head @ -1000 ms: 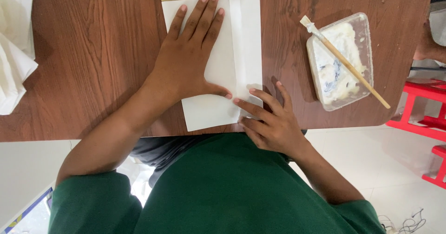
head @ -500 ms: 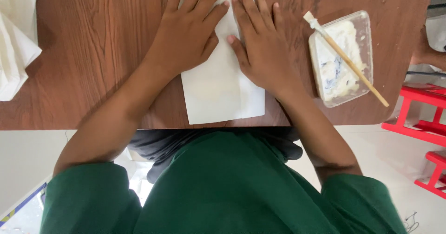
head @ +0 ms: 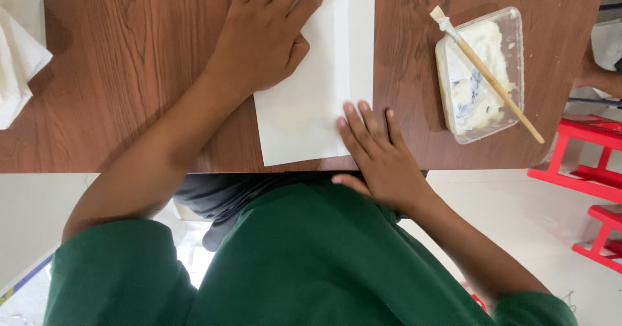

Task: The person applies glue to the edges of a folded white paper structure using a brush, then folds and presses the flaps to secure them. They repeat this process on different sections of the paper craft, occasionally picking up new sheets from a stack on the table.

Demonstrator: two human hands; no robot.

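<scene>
A white folded sheet of paper (head: 304,115) lies on the brown wooden table (head: 129,93), reaching its near edge. My left hand (head: 262,38) lies flat on the paper's upper left part, fingers spread. My right hand (head: 379,157) rests at the paper's lower right corner by the table edge, its fingertips pressing on the paper's folded right strip. Neither hand grips anything.
A clear plastic tray of white paste (head: 483,73) stands to the right, with a wooden-handled brush (head: 486,73) laid across it. White paper or cloth (head: 19,47) lies at the far left. Red stools (head: 583,170) stand on the floor at right.
My right hand has slid down from the top of the paper to its lower right corner. My left hand stays flat on the sheet's upper left.
</scene>
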